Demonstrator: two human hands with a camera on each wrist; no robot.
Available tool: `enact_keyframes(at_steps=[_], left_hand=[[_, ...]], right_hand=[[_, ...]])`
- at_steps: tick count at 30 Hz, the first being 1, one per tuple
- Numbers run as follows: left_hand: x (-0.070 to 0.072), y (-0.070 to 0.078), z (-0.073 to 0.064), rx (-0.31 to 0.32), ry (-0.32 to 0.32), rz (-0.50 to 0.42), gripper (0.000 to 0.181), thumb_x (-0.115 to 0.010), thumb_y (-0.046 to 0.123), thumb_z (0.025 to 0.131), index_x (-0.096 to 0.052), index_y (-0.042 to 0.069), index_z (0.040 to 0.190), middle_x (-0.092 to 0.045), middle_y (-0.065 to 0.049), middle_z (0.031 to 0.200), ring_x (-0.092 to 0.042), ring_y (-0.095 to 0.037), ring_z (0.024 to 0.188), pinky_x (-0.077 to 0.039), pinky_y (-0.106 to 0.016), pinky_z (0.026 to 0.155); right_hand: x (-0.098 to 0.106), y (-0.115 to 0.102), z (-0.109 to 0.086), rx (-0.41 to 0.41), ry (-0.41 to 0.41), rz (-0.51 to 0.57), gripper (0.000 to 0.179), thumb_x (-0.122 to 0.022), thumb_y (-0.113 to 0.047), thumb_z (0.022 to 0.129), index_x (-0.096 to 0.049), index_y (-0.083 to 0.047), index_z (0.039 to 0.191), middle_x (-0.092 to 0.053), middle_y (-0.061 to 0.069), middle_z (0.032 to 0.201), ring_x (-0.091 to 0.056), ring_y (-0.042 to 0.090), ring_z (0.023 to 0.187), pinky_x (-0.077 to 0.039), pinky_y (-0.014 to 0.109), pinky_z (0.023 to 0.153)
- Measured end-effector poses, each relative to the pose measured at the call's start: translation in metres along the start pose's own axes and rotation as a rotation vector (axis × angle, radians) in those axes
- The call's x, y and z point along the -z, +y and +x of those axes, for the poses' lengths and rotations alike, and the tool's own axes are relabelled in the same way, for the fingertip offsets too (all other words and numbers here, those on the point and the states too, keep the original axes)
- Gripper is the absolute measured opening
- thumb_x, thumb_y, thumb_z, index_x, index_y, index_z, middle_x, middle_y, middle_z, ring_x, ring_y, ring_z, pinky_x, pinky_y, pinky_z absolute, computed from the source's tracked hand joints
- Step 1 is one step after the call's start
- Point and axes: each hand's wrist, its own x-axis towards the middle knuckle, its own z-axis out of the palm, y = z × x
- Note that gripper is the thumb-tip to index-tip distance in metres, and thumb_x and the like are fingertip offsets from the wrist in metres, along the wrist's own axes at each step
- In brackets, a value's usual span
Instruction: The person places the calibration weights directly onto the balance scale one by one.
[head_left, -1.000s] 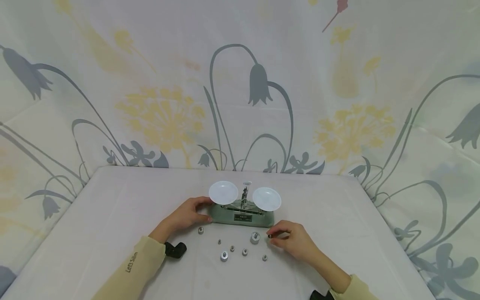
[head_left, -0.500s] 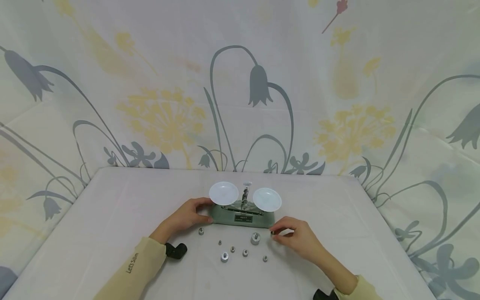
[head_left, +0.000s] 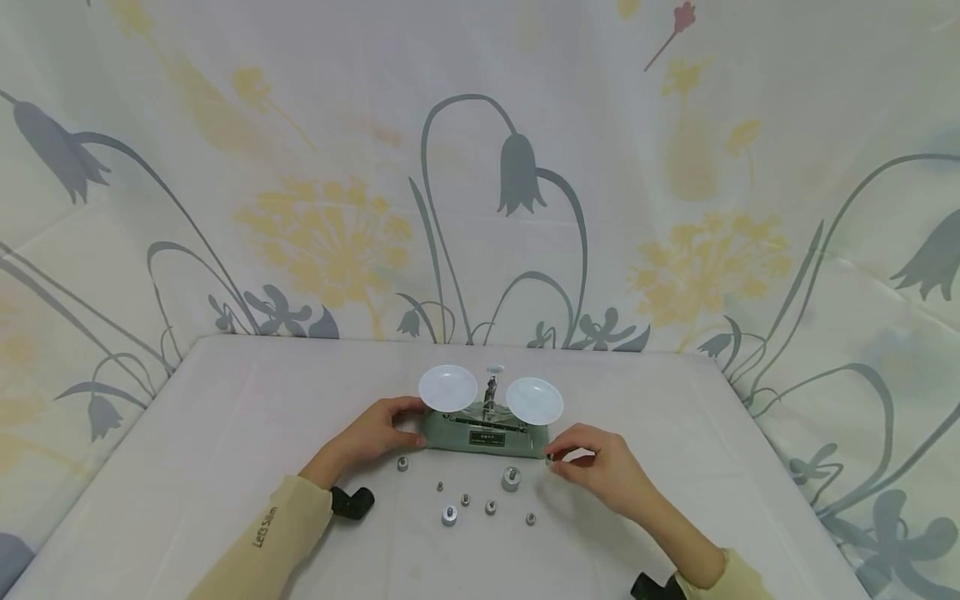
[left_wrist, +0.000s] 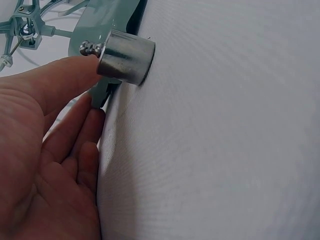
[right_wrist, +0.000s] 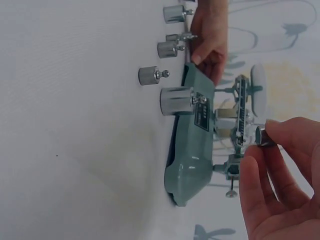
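A green balance scale point(head_left: 442, 432) with two white pans point(head_left: 447, 388) stands on the white table. My left hand point(head_left: 378, 435) holds the left end of its base, thumb in front and fingers behind. In the left wrist view, a metal weight point(left_wrist: 130, 57) with a knob stands close by the thumb. My right hand point(head_left: 603, 471) is at the base's right front corner. It pinches a small metal weight point(right_wrist: 265, 137) between thumb and fingertips, raised off the table in the right wrist view. Both pans hold nothing visible.
Several knobbed metal weights stand in front of the scale, the largest weight point(head_left: 512, 478) near its right half and another wide weight point(head_left: 449, 516) closer to me. A smaller weight point(head_left: 530, 518) is furthest right. Patterned cloth point(head_left: 480, 208) hangs behind the table.
My right hand has moved slightly right and away from me, up to the scale's right corner, with the small weight in its fingertips. The left hand stays on the base.
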Motion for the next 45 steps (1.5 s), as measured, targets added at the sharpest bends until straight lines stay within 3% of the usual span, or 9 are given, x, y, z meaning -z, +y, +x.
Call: enact_keyframes(at_steps=[13,22,36,45], left_hand=[[0.001,0.000,0.001,-0.018,-0.017,0.024,0.057,-0.080,0.008,0.082,-0.058,-0.002,0.134,-0.057,-0.016,0.137,-0.044,-0.037,0.136,-0.030,-0.053,0.113],[0.001,0.001,0.001,-0.001,-0.027,0.019,0.057,-0.079,0.007,0.083,-0.059,-0.001,0.135,-0.057,-0.015,0.140,-0.043,-0.035,0.137,-0.030,-0.053,0.113],[0.001,0.000,0.001,0.014,-0.031,0.004,0.059,-0.081,0.009,0.081,-0.059,0.000,0.135,-0.055,-0.015,0.141,-0.040,-0.036,0.139,-0.028,-0.054,0.114],[0.001,0.001,0.001,-0.001,-0.035,0.021,0.058,-0.080,0.007,0.082,-0.059,-0.001,0.135,-0.055,-0.016,0.141,-0.040,-0.037,0.139,-0.029,-0.055,0.114]], right_hand=[[0.012,-0.010,0.010,0.018,0.024,-0.019,0.022,-0.076,0.003,0.084,-0.075,-0.011,0.101,-0.070,0.003,0.097,-0.069,0.021,0.089,-0.059,0.029,0.074],[0.023,-0.012,0.020,-0.030,0.039,-0.055,0.019,-0.076,0.000,0.086,-0.074,-0.002,0.105,-0.069,0.003,0.100,-0.068,0.019,0.092,-0.058,0.025,0.078],[0.034,-0.005,0.041,-0.016,0.060,-0.089,0.018,-0.077,0.000,0.085,-0.074,-0.002,0.102,-0.070,0.004,0.099,-0.068,0.018,0.091,-0.058,0.027,0.078],[0.034,-0.004,0.055,0.011,0.019,-0.117,0.017,-0.077,-0.001,0.086,-0.074,0.000,0.103,-0.070,0.008,0.100,-0.069,0.023,0.092,-0.058,0.027,0.078]])
